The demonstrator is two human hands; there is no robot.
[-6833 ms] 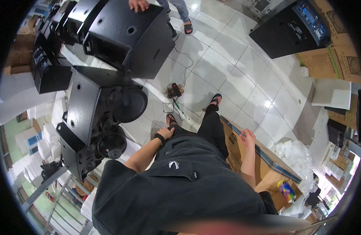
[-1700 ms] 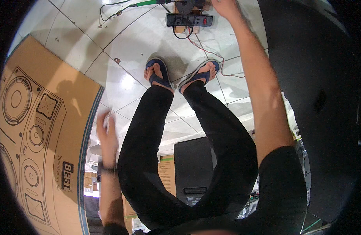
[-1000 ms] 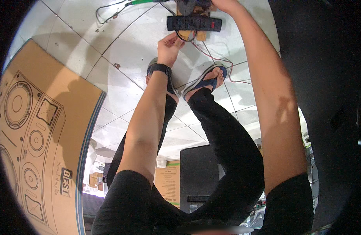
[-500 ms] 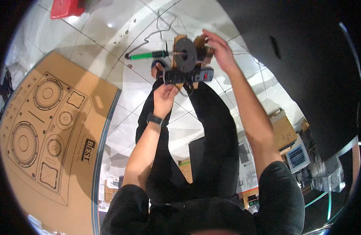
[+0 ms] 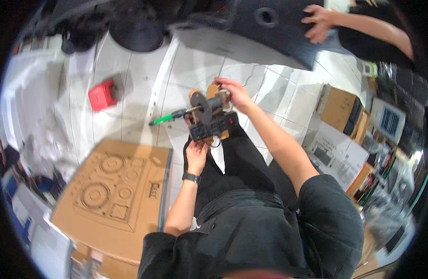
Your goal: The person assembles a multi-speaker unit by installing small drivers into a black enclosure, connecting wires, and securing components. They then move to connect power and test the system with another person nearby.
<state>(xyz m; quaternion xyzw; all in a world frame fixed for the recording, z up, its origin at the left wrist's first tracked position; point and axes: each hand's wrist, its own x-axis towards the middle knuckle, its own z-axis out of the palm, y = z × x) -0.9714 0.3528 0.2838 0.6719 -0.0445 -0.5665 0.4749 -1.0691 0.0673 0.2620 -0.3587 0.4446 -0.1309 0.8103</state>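
Black plastic power strip [image 5: 213,130] raised above the lap, left hand [image 5: 196,153] clasped on its lower end, right hand [image 5: 237,93] gripping the dark cable reel [image 5: 209,106] just above it, green-handled screwdriver [image 5: 170,117] left of the grips, printed brown cardboard box [image 5: 114,195] lower left.

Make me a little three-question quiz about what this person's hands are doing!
1. True or false: the left hand grips the black power strip from below.
2. Which colour is the small box lying on the white tiled floor? A) red B) blue C) yellow
3. Fill in: the right hand touches the ____ cable reel with a black disc.

Key: 1 true; 2 A; 3 orange.
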